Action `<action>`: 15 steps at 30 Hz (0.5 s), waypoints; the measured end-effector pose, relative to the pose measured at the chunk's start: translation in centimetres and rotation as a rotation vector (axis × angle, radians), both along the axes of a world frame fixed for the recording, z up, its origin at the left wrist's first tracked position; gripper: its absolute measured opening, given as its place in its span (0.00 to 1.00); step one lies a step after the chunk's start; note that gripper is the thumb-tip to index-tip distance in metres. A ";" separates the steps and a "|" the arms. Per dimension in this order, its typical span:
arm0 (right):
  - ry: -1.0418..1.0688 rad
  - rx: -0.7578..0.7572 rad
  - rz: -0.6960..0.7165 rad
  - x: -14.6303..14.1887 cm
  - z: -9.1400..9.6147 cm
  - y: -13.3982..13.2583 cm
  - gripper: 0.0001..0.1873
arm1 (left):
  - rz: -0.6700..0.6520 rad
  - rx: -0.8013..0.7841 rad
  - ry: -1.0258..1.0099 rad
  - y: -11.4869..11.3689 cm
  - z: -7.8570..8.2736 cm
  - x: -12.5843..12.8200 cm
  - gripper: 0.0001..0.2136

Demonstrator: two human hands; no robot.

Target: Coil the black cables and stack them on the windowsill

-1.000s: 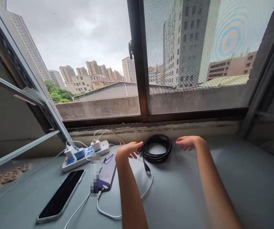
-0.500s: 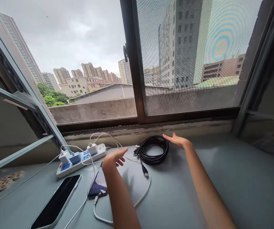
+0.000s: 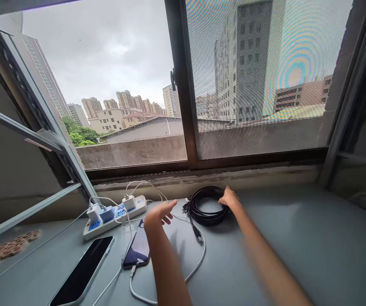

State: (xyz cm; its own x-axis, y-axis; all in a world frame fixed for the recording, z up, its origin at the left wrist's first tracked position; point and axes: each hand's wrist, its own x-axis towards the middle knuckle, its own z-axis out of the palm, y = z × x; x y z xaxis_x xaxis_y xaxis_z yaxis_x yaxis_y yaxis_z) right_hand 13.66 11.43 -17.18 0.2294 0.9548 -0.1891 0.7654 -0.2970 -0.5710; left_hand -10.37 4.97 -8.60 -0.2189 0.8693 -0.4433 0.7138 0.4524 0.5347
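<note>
At the right side of the black cable coil (image 3: pixel 209 220), your right hand (image 3: pixel 230 198) touches the rim with fingers curved inward; you cannot tell from here whether they have closed around the strands. Your left hand (image 3: pixel 161 215) is open and holds nothing, its thumb extended and fingers loosely bent, apart from the coil on its left. The coil lies flat on the grey tabletop (image 3: pixel 317 242), near the wall below the window (image 3: pixel 192 148), with a black plug (image 3: pixel 198 234) trailing toward you beside a white cable (image 3: pixel 204 251). Next to your left forearm lies a phone (image 3: pixel 137 250) with a charging lead plugged in. Farther left, you have a second phone (image 3: pixel 82 272) and, behind it, a white power strip (image 3: pixel 120 213) holding chargers.
</note>
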 end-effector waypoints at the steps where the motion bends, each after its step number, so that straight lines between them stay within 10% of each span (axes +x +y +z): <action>1: -0.010 0.015 -0.005 -0.1 -0.1 0.0 0.21 | 0.005 0.005 0.003 -0.1 0.1 -0.1 0.23; 15: -0.005 0.048 -0.106 4.2 -0.4 0.3 0.21 | 0.098 0.083 0.030 -2.4 2.0 -1.2 0.21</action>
